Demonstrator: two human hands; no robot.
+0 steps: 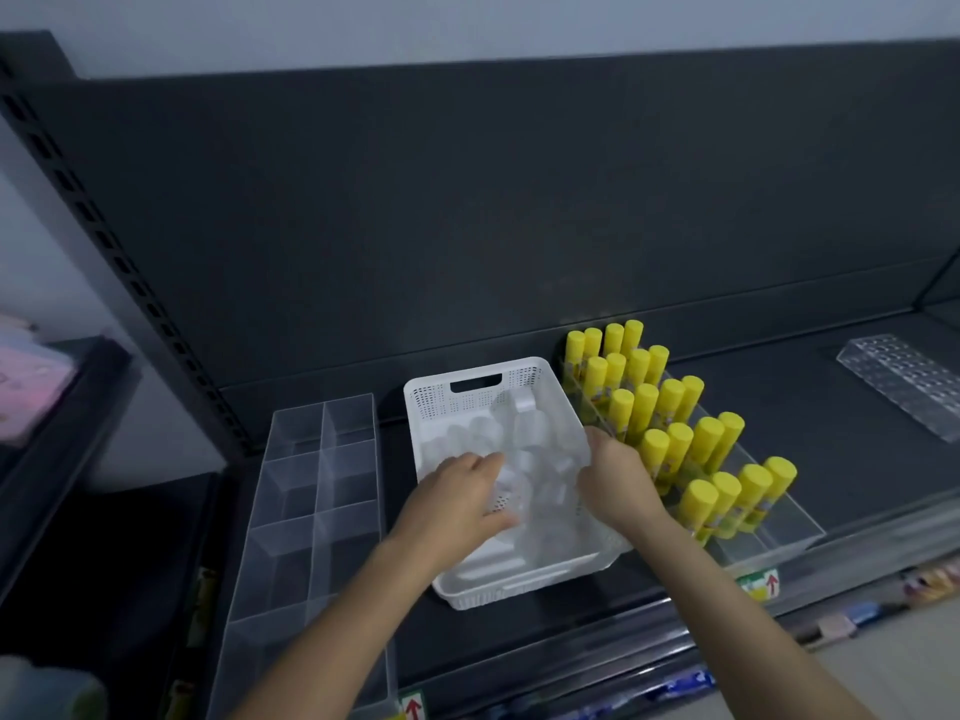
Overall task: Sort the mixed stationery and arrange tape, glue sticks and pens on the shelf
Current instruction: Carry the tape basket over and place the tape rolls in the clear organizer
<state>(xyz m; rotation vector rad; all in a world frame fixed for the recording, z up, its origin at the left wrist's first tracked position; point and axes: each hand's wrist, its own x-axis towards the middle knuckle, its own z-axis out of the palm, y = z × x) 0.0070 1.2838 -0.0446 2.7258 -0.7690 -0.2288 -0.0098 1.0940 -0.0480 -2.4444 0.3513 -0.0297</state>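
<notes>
- The dark shelf (857, 459) holds everything; it should serve as the resting surface, so nothing is lifted higher than it needs to be.
- The clear divided tray (311, 511) sits just left of the basket with its compartments bare. It is probably where the tape belongs, so each roll has only a short sideways trip.
- The white basket (431, 392) stands mid-shelf and is light, so it would help to steady it while picking from it.
- The glue sticks (670, 402) stand upright in rows in a clear stepped tray (779, 532) touching the basket's right side. The right elbow should stay clear of them.
- A clear holed rack (904, 387) lies well apart at the far right.
- The left hand (457, 504) reaches into the basket, fingers bent over the rolls. Blur hides whether it has hold of one.
- The right hand (615, 485) curls at the basket's right wall. Whether it grips the wall or a roll cannot be told.
- The clear tape rolls (530, 428) lie jumbled inside the basket and are best taken one at a time.
</notes>
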